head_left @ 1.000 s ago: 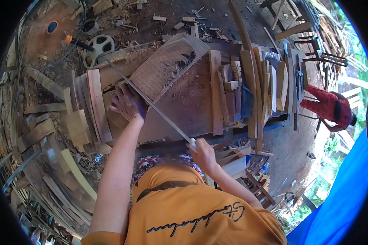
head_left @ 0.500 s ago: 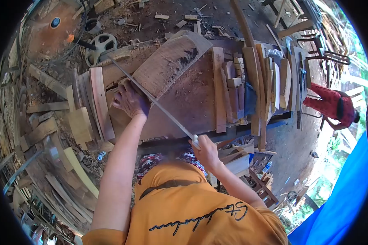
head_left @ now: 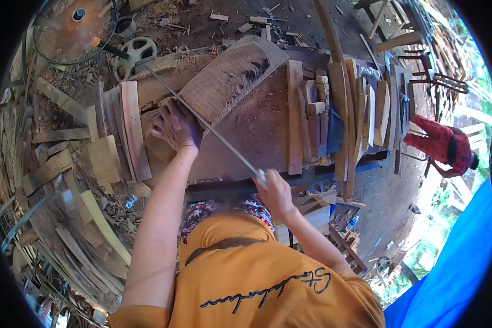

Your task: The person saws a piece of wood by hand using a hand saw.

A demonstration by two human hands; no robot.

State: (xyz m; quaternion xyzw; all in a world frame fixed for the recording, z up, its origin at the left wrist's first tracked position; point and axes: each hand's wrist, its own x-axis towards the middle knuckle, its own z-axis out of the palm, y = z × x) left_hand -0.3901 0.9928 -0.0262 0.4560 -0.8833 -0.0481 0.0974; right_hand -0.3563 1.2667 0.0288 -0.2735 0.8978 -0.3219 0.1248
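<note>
The right hand (head_left: 274, 192) has its fingers clenched around the end of a long metal blade (head_left: 202, 121) that slants across the worktop (head_left: 257, 131). The left hand (head_left: 175, 128), fingers spread, presses flat on the curved plank (head_left: 229, 79) beside the blade.

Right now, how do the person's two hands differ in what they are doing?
The left hand lies spread, palm down, on the curved wood slab; the right hand is closed round the handle of the long saw blade. The left is far out over the workbench, the right near its front edge. Both are bare.
</note>
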